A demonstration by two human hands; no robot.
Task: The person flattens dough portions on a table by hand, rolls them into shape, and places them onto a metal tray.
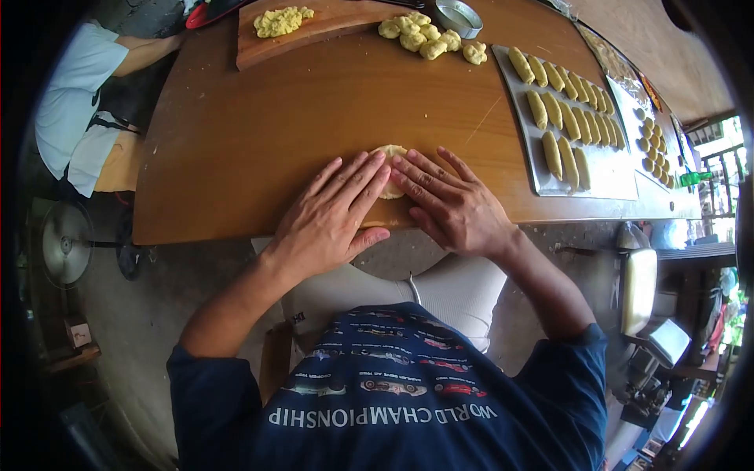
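A flattened round of pale dough (390,149) lies near the front edge of the wooden table (314,110). My left hand (330,208) rests on its left side, fingers stretched out flat. From the right, my right hand (455,200) presses on it with extended fingers, the fingertips of both hands almost meeting over the middle. Most of the dough is hidden beneath the fingers. Neither hand grips anything.
Several dough lumps (420,35) and a round metal tin (459,19) sit at the back. A tray (542,177) of long dough rolls stands right, with small round pieces (652,145) beyond. Back left, a wooden board (330,35) bears yellow dough (281,21); another person (78,94) is left.
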